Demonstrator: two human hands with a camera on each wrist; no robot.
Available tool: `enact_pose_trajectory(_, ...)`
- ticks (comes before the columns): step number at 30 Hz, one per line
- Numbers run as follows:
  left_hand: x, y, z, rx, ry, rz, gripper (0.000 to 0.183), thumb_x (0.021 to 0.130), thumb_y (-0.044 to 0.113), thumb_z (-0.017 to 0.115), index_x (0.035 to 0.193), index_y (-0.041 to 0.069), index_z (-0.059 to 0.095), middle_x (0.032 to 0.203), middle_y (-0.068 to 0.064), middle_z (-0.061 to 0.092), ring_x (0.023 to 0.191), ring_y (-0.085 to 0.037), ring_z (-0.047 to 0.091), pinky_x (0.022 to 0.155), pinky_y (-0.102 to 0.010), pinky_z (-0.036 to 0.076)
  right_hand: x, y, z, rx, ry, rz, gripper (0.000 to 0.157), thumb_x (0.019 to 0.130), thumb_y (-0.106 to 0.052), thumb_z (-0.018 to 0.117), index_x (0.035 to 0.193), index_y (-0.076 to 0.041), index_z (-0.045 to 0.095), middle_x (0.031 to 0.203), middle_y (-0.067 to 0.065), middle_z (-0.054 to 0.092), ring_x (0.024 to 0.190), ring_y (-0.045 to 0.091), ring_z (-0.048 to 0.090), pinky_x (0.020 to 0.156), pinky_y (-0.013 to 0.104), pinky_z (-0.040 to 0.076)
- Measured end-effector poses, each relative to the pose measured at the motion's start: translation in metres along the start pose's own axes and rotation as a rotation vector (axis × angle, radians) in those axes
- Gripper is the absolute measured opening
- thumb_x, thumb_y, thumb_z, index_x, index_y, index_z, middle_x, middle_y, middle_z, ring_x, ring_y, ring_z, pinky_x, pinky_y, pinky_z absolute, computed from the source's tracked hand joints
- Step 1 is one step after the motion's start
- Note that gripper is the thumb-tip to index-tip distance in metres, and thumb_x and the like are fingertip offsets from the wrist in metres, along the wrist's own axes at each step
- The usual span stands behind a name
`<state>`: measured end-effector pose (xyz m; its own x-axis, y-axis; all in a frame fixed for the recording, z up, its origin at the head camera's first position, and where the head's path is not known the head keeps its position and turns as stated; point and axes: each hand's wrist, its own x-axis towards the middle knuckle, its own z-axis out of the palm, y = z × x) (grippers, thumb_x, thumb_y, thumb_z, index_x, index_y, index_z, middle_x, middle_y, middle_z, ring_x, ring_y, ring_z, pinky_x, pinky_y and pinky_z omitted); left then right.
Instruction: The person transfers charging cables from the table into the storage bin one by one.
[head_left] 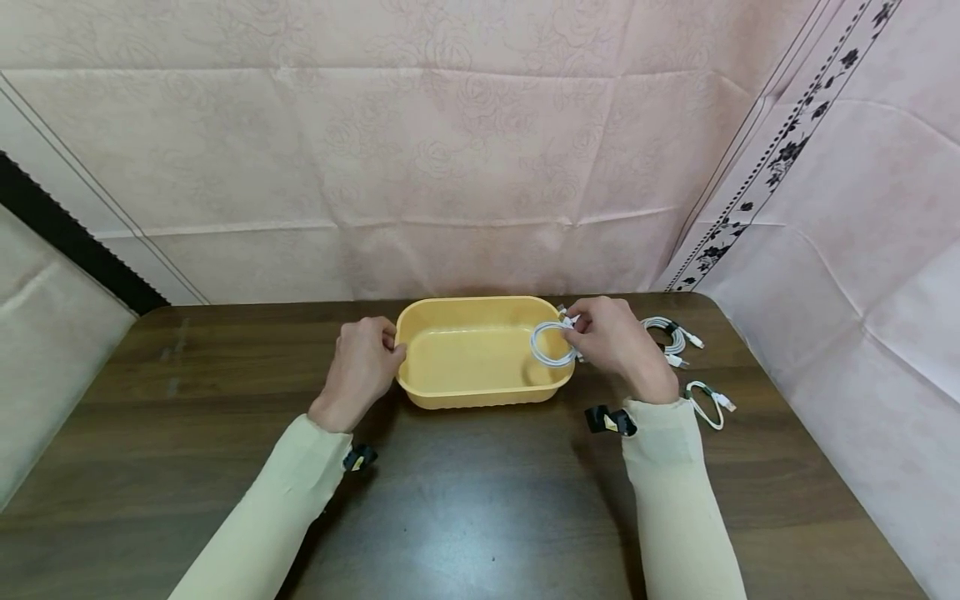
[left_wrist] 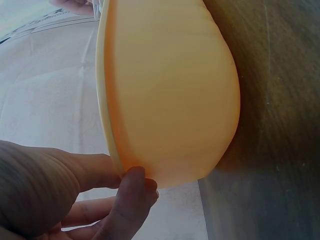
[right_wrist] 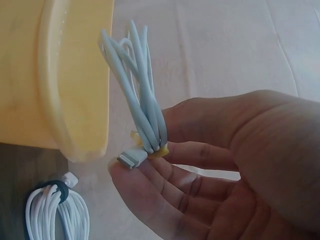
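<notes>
A yellow plastic basin (head_left: 480,358) stands on the table near its far edge. My left hand (head_left: 363,362) pinches the basin's left rim between thumb and fingers, which the left wrist view shows close up. At the basin's right end, my right hand (head_left: 611,337) holds a coiled white charging cable (head_left: 551,354), its loop over the rim and inside edge. In the right wrist view, the cable (right_wrist: 142,95) is bound with a yellow tie, and its flat metal connector (right_wrist: 131,157) lies by the fingertips.
Right of the right hand lies another coiled white cable (head_left: 671,337) with a black tie. Nearer me is a smaller white USB cable (head_left: 708,404). Patterned cloth (head_left: 450,167) hangs behind the brown wooden table (head_left: 465,500) and along its right side.
</notes>
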<state>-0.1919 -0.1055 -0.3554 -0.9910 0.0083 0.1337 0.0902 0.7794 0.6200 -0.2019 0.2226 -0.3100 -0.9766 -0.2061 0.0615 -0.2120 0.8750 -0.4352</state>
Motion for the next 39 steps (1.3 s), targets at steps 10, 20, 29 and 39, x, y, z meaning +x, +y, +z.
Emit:
enact_pose_trajectory(10,0.0,-0.001,0.0,0.002,0.014,0.019,0.014,0.092,0.01,0.069,0.099,-0.003,0.072,0.086,-0.013,0.07,0.073,-0.021,0.063,0.063,-0.03,0.053,0.003,-0.005,0.003,-0.005,-0.005,-0.003,0.03,0.095,-0.019,0.068,0.12,-0.002,0.071,0.093,0.01,0.073,0.079,0.02,0.065,0.068,0.031,0.051)
enact_pose_trajectory(20,-0.002,-0.002,0.002,-0.007,0.03,0.057,0.009,0.092,0.007,0.068,0.093,-0.002,0.071,0.083,-0.012,0.069,0.068,-0.02,0.062,0.06,-0.028,0.05,0.004,-0.008,0.007,0.006,-0.005,-0.014,0.027,0.096,-0.019,0.067,0.117,-0.002,0.072,0.097,0.011,0.074,0.086,0.022,0.067,0.075,0.036,0.054)
enact_pose_trajectory(29,-0.002,-0.003,0.001,-0.004,0.035,0.062,0.009,0.092,0.006,0.067,0.093,-0.002,0.071,0.082,-0.012,0.069,0.067,-0.019,0.062,0.059,-0.028,0.05,0.007,-0.012,0.01,0.008,-0.012,0.001,0.026,0.095,-0.02,0.068,0.115,-0.004,0.073,0.097,0.01,0.073,0.087,0.022,0.066,0.075,0.036,0.053)
enact_pose_trajectory(39,-0.001,-0.002,0.001,-0.006,0.031,0.052,0.009,0.092,0.007,0.067,0.094,-0.002,0.071,0.083,-0.012,0.069,0.067,-0.019,0.062,0.058,-0.027,0.05,0.009,-0.018,0.012,0.031,-0.002,-0.023,0.025,0.095,-0.019,0.068,0.113,-0.003,0.073,0.093,0.009,0.073,0.077,0.018,0.065,0.071,0.032,0.052)
